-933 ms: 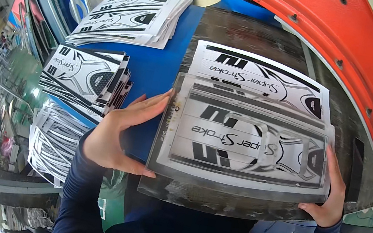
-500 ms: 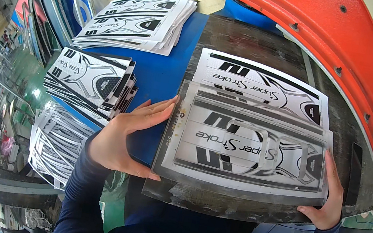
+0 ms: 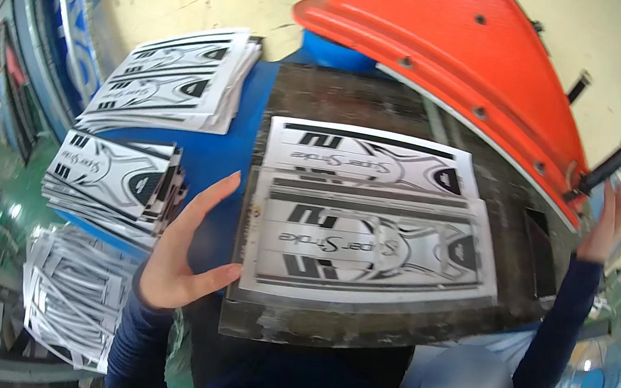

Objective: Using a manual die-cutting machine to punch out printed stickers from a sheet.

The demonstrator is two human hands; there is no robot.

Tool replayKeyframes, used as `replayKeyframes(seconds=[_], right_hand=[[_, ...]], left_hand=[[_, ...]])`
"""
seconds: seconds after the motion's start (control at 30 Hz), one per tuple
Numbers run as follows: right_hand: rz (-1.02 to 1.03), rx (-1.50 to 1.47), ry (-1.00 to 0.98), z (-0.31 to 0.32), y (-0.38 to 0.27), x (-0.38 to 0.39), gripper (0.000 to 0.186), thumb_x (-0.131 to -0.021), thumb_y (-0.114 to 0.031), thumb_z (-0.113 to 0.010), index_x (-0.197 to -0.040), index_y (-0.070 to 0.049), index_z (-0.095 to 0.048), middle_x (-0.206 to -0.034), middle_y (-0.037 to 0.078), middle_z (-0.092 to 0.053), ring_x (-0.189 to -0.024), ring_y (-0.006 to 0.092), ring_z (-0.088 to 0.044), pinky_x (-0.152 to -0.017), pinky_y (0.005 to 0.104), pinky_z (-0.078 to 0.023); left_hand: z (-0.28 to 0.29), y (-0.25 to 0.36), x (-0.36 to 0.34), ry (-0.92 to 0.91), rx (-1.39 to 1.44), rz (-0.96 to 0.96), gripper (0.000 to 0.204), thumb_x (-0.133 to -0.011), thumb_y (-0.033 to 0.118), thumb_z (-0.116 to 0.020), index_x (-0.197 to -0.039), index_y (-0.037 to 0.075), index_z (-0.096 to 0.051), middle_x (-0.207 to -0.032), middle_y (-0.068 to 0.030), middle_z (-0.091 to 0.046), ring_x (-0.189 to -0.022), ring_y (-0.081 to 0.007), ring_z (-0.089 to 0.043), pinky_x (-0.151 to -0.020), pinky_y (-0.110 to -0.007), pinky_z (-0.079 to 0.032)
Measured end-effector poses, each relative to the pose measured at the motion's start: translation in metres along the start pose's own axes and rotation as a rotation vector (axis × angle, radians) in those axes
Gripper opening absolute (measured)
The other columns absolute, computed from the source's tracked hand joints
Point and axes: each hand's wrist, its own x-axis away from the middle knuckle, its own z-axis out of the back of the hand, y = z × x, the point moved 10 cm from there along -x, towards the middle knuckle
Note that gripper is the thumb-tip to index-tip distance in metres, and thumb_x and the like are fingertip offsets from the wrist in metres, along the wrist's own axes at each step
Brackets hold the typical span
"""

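A clear rectangular plate with dark blade-like lines [image 3: 245,224] lies flat over the near part of a white printed sheet [image 3: 364,172]. The sheet's black lettering and shield-like pattern show through it. At the plate's left edge is my left hand [image 3: 178,262], open, fingers and thumb spread. Its thumb tip is by the near left corner; whether it touches I cannot tell. My right hand [image 3: 604,225] is raised at the far right, fingers stretched out, beside a black handle [image 3: 606,173] on the red press arm [image 3: 437,42]. No grip on the handle shows.
Printed sheets [image 3: 182,76] are stacked at the far left, with cut printed pieces [image 3: 111,171] nearer. Below them lies a pile of white offcut frames [image 3: 73,293]. Plate and sheet rest on a dark worn board [image 3: 327,97]. A black flat object [image 3: 540,251] lies on its right.
My right hand has let go of the plate's right edge and moved up and right to the handle. My left hand has loosened from the left edge. The whole view has shifted.
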Motion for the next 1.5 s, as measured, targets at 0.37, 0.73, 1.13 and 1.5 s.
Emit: replayKeyframes(seconds=[0.37,0.73,1.13,1.5], right_hand=[[-0.319,-0.191,0.004,-0.037,0.042,-0.067,0.022,-0.084,-0.021,-0.075,-0.086,-0.003,-0.061,-0.07,0.005,-0.061,-0.057,0.0148,-0.058,-0.055,0.0277,-0.049],[-0.283,-0.277,-0.152,-0.053,-0.044,0.031,0.018,-0.09,-0.02,-0.067,-0.089,-0.004,-0.061,-0.071,0.002,-0.058,-0.061,0.0129,-0.056,-0.058,0.0277,-0.046],[-0.2,-0.428,-0.693,-0.118,-0.179,0.181,0.04,-0.101,-0.012,-0.043,-0.136,0.008,-0.046,-0.123,0.02,-0.058,-0.113,0.0275,-0.059,-0.1,0.0379,-0.045],[1.027,0.705,0.134,-0.081,-0.227,0.114,0.056,-0.089,-0.017,-0.07,-0.14,-0.007,-0.051,-0.14,0.01,-0.054,-0.129,0.0285,-0.051,-0.105,0.0416,-0.042]], left_hand=[[-0.007,0.012,-0.002,-0.058,-0.183,-0.123,0.059,-0.083,0.027,-0.066,-0.134,0.0,-0.054,-0.148,-0.0299,-0.04,-0.14,-0.0395,-0.039,-0.115,-0.044,-0.025],[0.003,0.018,-0.006,0.048,0.106,0.02,0.095,-0.086,0.037,-0.07,-0.159,0.011,-0.015,-0.161,-0.0175,-0.025,-0.149,-0.033,-0.022,-0.116,-0.055,-0.017],[-0.041,0.18,-0.059,-0.171,-0.153,-0.636,0.082,-0.089,0.014,-0.069,-0.156,0.006,-0.023,-0.149,-0.0204,-0.046,-0.141,-0.0303,-0.04,-0.114,-0.044,-0.03],[-0.01,0.224,-0.021,0.346,-0.225,-0.846,0.079,-0.084,-0.005,-0.069,-0.15,-0.005,-0.025,-0.142,-0.0309,-0.046,-0.102,-0.0302,-0.07,-0.081,-0.033,-0.061]])
